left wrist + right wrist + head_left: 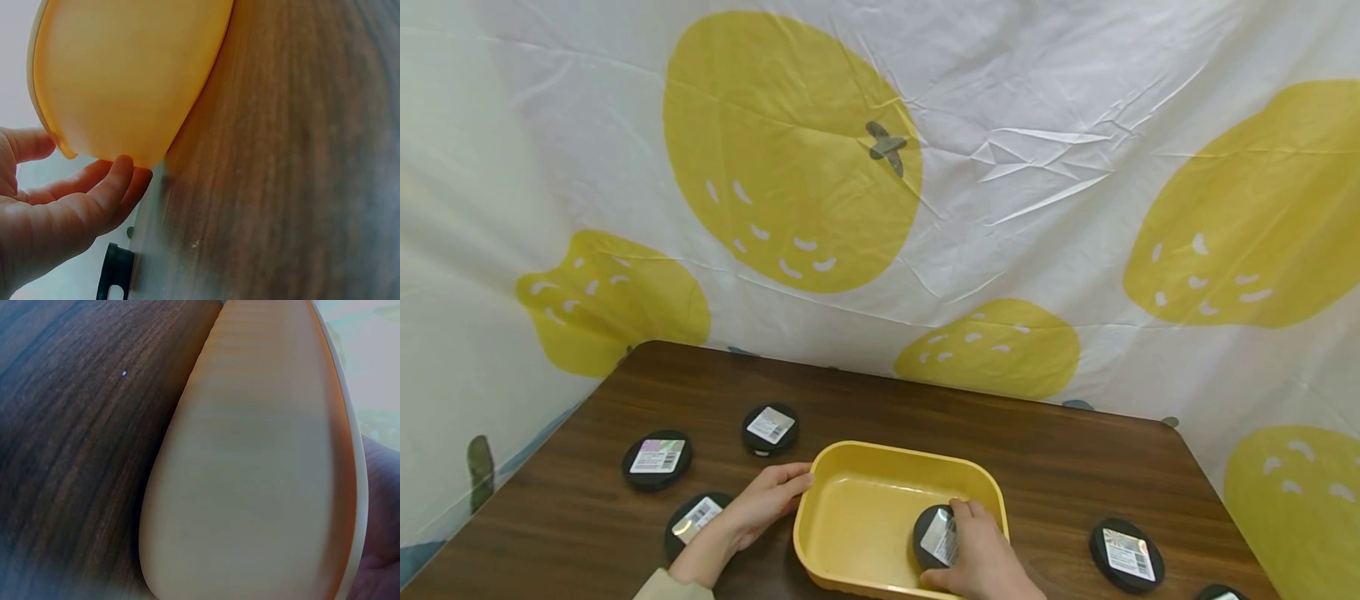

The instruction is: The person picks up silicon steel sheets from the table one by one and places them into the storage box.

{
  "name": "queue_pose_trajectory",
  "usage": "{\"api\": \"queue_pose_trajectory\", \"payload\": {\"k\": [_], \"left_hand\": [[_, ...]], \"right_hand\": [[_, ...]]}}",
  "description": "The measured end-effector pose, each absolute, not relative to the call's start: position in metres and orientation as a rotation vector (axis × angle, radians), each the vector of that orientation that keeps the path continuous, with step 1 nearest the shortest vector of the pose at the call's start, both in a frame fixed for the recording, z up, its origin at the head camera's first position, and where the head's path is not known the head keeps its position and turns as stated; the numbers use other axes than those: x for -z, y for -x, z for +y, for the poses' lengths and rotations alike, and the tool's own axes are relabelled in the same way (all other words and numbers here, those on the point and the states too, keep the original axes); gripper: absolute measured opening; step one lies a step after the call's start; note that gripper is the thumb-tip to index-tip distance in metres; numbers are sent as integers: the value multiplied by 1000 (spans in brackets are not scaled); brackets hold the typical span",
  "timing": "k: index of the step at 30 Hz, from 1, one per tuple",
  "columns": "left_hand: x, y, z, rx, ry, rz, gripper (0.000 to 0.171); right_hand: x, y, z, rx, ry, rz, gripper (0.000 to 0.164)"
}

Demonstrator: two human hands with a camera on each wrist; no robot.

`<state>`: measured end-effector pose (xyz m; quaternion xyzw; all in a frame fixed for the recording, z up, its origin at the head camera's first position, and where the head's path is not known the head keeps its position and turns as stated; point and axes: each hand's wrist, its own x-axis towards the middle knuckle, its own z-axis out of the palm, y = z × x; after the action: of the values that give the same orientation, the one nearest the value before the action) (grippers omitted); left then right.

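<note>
A yellow plastic tub [857, 533] sits on the table in front of me. My left hand [763, 504] holds its left side, fingertips at the rim. The left wrist view shows bent fingers [112, 187] against the tub's outer wall. Inside the tub, toward the right, is a flat round black case [936, 537] with a pale label on top. My right hand [981, 554] grips that case, thumb at the near edge and fingers round the far right side. In the right wrist view the tub wall [250, 475] hides the case and most of the hand.
Similar labelled black cases lie left of the tub: a far one [771, 428], a leftmost one [657, 460] and one [688, 525] partly behind my left forearm. Two more, one [1126, 555] and another [1221, 592] cut off by the frame, lie right. A lemon-print cloth [1000, 250] hangs behind the table.
</note>
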<state>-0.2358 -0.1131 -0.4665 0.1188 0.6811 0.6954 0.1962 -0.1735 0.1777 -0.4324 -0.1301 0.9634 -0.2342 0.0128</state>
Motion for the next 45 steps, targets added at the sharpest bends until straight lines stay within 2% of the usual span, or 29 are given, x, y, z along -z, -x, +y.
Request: {"api": "queue_pose_trajectory", "payload": {"k": [21,45], "left_hand": [[464,236,-113,-1943,-331,1922,47],[466,235,-115,-1942,-351,1902,48]], "right_hand": [[437,176,177,694,453,3004,89],[437,178,173,645,410,2936,78]]}}
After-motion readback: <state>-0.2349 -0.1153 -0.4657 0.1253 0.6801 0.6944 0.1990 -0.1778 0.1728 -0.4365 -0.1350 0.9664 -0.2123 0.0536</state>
